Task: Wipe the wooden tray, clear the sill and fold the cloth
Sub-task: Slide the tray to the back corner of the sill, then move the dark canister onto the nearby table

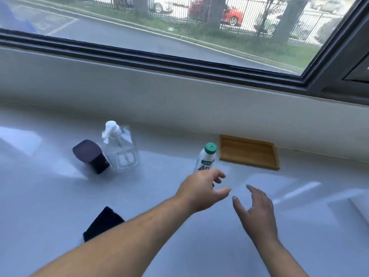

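Note:
A shallow wooden tray (248, 151) lies on the white sill (179, 226) against the back wall, right of centre, with nothing in it. Just left of the tray stands a small white bottle with a green cap (206, 156). My left hand (201, 189) hovers right in front of that bottle, fingers spread, holding nothing. My right hand (256, 208) is open beside it, fingers apart, over bare sill. A dark folded cloth (102, 222) lies at the lower left, partly hidden under my left forearm.
A clear pump bottle with a white head (119, 146) and a dark jar with a dark lid (90, 155) stand together at the left of the sill. The window frame (179, 62) runs along the back. A white object's corner (359, 208) shows at the right edge.

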The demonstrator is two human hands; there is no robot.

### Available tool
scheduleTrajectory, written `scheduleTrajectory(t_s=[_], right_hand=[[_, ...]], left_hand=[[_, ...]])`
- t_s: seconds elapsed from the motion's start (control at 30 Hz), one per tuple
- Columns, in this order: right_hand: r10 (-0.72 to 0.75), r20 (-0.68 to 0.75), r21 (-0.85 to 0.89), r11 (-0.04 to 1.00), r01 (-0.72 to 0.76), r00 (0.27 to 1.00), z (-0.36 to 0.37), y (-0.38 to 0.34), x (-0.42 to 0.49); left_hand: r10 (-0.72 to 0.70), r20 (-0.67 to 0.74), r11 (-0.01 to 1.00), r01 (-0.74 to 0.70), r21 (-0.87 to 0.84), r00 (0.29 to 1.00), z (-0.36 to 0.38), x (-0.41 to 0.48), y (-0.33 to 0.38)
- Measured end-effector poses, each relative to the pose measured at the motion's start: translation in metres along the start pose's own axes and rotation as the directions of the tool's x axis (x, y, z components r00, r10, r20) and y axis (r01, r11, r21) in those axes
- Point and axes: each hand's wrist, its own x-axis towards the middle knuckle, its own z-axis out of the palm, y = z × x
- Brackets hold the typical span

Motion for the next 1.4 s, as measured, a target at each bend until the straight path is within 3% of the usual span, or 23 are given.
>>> scheduleTrajectory(t_s=[0.07, 0.2, 0.37, 0.47, 0.63, 0.73, 0.97, 1.17, 1.27, 1.4], right_hand=[[-0.117, 0.021, 0.000, 0.993, 0.117, 0.993, 0.037, -0.070, -0.053], [-0.171, 0.065, 0.030, 0.985, 0.169, 0.983, 0.067, -0.121, -0.074], [-0.318, 0.186, 0.129, 0.946, 0.298, 0.930, 0.135, -0.235, -0.132], [-0.332, 0.259, 0.181, 0.939, 0.292, 0.907, 0.174, -0.282, -0.132], [-0.251, 0.372, 0.344, 0.931, 0.118, 0.894, 0.232, -0.339, -0.104], [-0.142, 0.474, 0.414, 0.907, -0.077, 0.869, 0.264, -0.360, -0.079], [-0.011, 0.668, 0.488, 0.762, -0.426, 0.744, 0.304, -0.370, -0.040], [-0.003, 0.733, 0.516, 0.653, -0.554, 0.680, 0.314, -0.379, -0.042], [-0.022, 0.757, 0.517, 0.632, -0.577, 0.653, 0.322, -0.400, -0.055], [-0.098, 0.799, 0.489, 0.681, -0.545, 0.593, 0.342, -0.458, -0.107]], left_hand=[[-0.046, -0.096, 0.999, 0.048, 0.021, 0.994, -0.052, -0.068, -0.062], [-0.175, -0.160, 0.977, 0.192, 0.096, 0.971, -0.097, -0.101, -0.111], [-0.315, -0.407, 0.915, 0.388, 0.110, 0.857, -0.205, -0.172, -0.206], [-0.372, -0.447, 0.865, 0.479, 0.152, 0.813, -0.246, -0.171, -0.234], [-0.405, -0.443, 0.816, 0.535, 0.220, 0.800, -0.279, -0.128, -0.265], [-0.426, -0.395, 0.807, 0.539, 0.240, 0.814, -0.286, -0.089, -0.279], [-0.470, -0.224, 0.815, 0.517, 0.261, 0.854, -0.268, -0.021, -0.304], [-0.467, -0.311, 0.806, 0.543, 0.235, 0.828, -0.265, -0.023, -0.316], [-0.508, -0.359, 0.793, 0.588, 0.160, 0.783, -0.284, -0.052, -0.325], [-0.568, -0.457, 0.744, 0.665, 0.070, 0.684, -0.328, -0.129, -0.358]])
